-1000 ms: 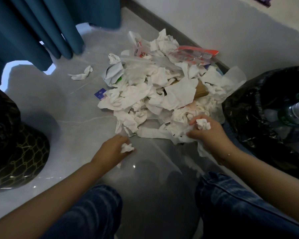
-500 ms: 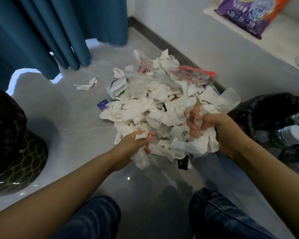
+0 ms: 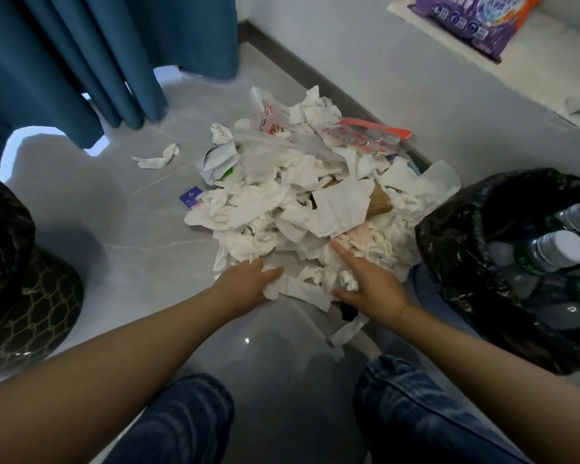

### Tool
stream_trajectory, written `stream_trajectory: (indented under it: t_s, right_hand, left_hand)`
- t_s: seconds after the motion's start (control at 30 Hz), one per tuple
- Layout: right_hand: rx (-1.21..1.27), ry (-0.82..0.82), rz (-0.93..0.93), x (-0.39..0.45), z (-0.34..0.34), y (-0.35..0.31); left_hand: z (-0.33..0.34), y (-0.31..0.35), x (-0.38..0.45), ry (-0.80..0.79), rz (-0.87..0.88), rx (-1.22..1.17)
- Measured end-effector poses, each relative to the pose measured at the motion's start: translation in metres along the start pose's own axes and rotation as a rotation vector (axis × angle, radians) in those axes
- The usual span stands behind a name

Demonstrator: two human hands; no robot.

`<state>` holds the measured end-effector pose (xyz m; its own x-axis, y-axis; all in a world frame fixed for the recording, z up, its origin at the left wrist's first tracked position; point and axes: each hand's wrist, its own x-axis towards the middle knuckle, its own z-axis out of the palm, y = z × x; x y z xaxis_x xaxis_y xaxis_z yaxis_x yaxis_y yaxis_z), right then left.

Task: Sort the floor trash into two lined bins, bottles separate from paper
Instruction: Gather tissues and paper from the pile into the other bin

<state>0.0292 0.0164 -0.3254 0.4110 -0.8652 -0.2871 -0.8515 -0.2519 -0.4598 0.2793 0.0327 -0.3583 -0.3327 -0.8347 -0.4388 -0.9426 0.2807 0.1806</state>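
Nearest the camera, two knees in blue jeans (image 3: 188, 420) are framing the lower edge of the view, with both forearms reaching forward over the grey floor (image 3: 91, 229).

The left hand (image 3: 245, 284) is lying at the near left edge of the paper pile (image 3: 302, 202). Its thumb and fingers are closing on a crumpled white tissue (image 3: 295, 289) that is trailing to the right toward the other hand.

The right hand (image 3: 370, 284) is lying palm down on the near right part of the pile. Its index finger is pointing straight into the paper and its thumb is spread to the left; the remaining fingers are hidden among the tissues, so it cannot be told whether they are gripping anything.

The pile is lying directly ahead of both hands, between the two bins, and is extending away toward the wall. A brown cardboard piece (image 3: 379, 200) is showing within it, and a red and clear plastic wrapper (image 3: 369, 135) is resting on its far side.

The right bin (image 3: 456, 236), lined in black, is standing just beside the pile and is holding capped plastic bottles (image 3: 556, 252). The left bin (image 3: 10, 262), also lined in black, is standing well apart from the pile.

Farther left, a loose tissue scrap (image 3: 158, 157) is lying alone near the blue curtain (image 3: 91, 61). A purple package (image 3: 476, 18) is resting on the ledge at the far right.
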Motion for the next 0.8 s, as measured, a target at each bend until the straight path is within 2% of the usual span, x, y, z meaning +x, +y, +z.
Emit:
stream_trajectory:
  t_s: [0.07, 0.13, 0.27, 0.33, 0.43, 0.53, 0.6, 0.63, 0.7, 0.8]
  right_hand:
    - [-0.233, -0.055, -0.017, 0.005, 0.001, -0.001]
    - [-0.345, -0.098, 0.001, 0.009, 0.008, -0.001]
    - [-0.386, -0.169, 0.076, 0.012, 0.028, -0.002]
    - [-0.394, -0.175, 0.108, 0.016, 0.033, -0.001]
    - [-0.374, -0.124, 0.059, 0.016, 0.034, 0.002]
    - [-0.136, -0.078, 0.040, 0.002, 0.025, -0.003]
    - [0.059, 0.020, -0.010, -0.011, 0.020, -0.012]
    - [0.169, 0.068, -0.015, -0.016, 0.017, -0.019]
    - [0.439, 0.123, 0.099, -0.023, 0.009, -0.035]
    - [0.790, 0.124, 0.181, -0.021, -0.007, -0.060]
  left_hand:
    - [0.001, 0.001, -0.001, 0.023, 0.016, 0.026]
    - [0.004, 0.000, -0.006, 0.056, 0.048, 0.000]
    - [0.017, 0.001, -0.022, -0.020, 0.031, -0.035]
    - [0.024, 0.002, -0.028, -0.027, -0.019, -0.129]
    - [0.030, 0.002, -0.039, 0.019, -0.113, -0.343]
    - [0.033, -0.001, -0.054, 0.131, -0.208, -0.614]
    - [0.028, -0.003, -0.064, 0.166, -0.289, -0.833]
    - [0.025, -0.005, -0.067, 0.163, -0.313, -0.934]
    - [0.019, -0.008, -0.072, 0.130, -0.317, -1.112]
    - [0.006, -0.008, -0.079, 0.071, -0.294, -1.408]
